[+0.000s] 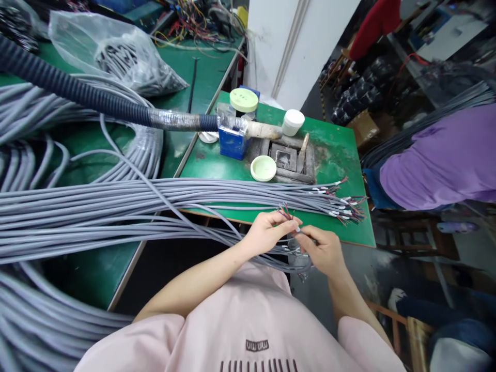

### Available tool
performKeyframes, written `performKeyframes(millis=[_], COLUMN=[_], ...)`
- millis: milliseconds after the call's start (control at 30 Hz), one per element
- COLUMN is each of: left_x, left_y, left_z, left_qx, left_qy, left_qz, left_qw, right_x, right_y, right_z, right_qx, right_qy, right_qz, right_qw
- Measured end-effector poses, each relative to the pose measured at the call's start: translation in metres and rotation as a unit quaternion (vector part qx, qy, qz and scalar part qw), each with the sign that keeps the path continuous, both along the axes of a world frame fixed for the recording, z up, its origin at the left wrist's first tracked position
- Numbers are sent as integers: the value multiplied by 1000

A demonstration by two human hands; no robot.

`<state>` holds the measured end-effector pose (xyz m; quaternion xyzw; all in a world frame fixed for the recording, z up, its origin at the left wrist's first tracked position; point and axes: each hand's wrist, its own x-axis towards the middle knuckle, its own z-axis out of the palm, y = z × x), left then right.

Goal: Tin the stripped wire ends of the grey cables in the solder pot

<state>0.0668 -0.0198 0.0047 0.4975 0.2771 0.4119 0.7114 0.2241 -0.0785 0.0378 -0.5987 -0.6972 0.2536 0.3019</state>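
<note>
My left hand (268, 231) is closed, its thumb and fingers pinching a grey cable's end beside a small white band (297, 229). Thin coloured wires (285, 211) fan out above those fingers. On the other side of the band, my right hand (323, 249) pinches the same cable between thumb and fingers. Several more grey cables (282, 264) with white-banded ends hang below the hands, in front of my body. Just beyond, a bundle of grey cables (217, 190) lies along the green table (344, 150), its stripped wire ends (351, 209) toward the right.
A ribbed hose (116, 107) reaches over a blue box (231, 143) to a sooty square pot (285, 157). Near it are a pale green lid (263, 168) and a white tub (293, 122). Coiled cables (46, 310) fill the left. A person in purple (445, 155) is at right.
</note>
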Motion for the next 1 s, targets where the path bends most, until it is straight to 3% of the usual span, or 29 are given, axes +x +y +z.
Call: performKeyframes(millis=[400, 1000], left_x=[11, 2], left_y=[-6, -6], left_z=[3, 4], left_qx=[-113, -87], left_qy=[-29, 9], left_qz=[79, 70], left_qw=[990, 994], right_x=[-8, -9], right_y=[-6, -8], right_z=[-14, -18], right_qx=[55, 57], right_qy=[-1, -5], right_qz=[24, -16], right_qw=[998, 998])
